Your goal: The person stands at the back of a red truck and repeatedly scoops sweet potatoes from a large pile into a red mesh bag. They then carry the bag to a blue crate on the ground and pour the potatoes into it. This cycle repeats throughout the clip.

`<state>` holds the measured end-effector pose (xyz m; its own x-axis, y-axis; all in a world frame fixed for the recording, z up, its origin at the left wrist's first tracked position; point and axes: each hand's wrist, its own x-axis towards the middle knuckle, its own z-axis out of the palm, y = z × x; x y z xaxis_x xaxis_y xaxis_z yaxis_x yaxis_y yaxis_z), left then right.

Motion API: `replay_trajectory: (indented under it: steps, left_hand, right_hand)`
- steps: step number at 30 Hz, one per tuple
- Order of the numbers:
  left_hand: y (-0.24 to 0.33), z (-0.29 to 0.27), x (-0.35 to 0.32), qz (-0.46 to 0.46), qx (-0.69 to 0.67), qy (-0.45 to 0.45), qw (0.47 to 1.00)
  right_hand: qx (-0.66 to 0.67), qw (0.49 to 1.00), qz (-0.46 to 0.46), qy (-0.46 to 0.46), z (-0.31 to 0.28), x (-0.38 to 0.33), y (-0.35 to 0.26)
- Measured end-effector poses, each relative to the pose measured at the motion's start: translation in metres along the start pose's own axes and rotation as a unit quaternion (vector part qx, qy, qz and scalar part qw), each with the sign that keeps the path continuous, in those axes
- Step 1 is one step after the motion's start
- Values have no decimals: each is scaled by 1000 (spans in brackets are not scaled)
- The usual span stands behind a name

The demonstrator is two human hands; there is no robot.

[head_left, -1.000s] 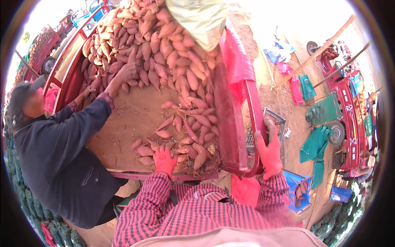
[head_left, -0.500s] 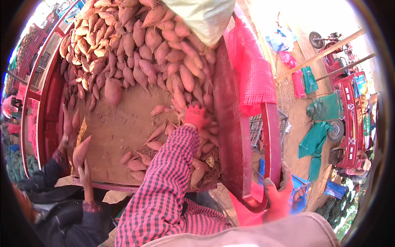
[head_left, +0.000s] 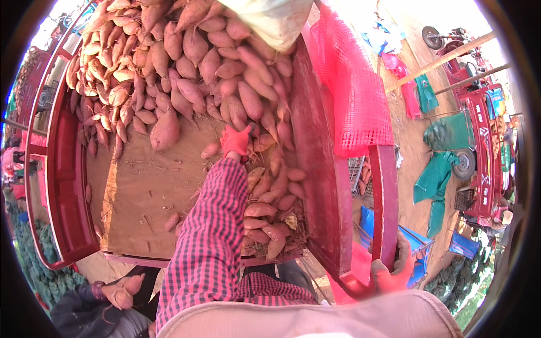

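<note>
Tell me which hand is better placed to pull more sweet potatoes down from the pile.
Left. The left hand, in a red glove, already reaches into the sweet potatoes at the foot of the pile. The right hand is outside the red side panel, gripping the red frame low down, away from the pile.

At twelve o'clock the pale sack (head_left: 270, 19) and the top of the potato pile (head_left: 186, 62) run off the rim. The left hand (head_left: 235, 141) has its fingertips buried among potatoes, so what it grips cannot be told. At five o'clock the right hand (head_left: 389, 270) is partly hidden behind the red rail (head_left: 383, 203), and the co-worker's hand (head_left: 121, 290) at seven o'clock is cut by the rim.
</note>
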<state>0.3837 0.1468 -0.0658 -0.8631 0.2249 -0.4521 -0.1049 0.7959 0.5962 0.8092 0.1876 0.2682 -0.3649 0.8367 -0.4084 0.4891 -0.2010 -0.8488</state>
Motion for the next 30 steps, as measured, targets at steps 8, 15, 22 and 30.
replay_trajectory:
  steps: [8, 15, 22, 30]
  left_hand:
    - [7, 69, -22, 99, -102, -145, 979]
    - [87, 137, 28, 123, 176, -249, 945]
    - [37, 62, -77, 137, 3, -205, 969]
    - [-12, -105, -218, 91, -442, -318, 834]
  right_hand:
    - [4, 1000, 10, 4, 2, -2, -4]
    - [-4, 999, 16, 36, 5, -1, -3]
    - [-109, 985, -118, 62, 4, -1, 0]
    - [-135, 830, -502, -199, 74, -36, 2]
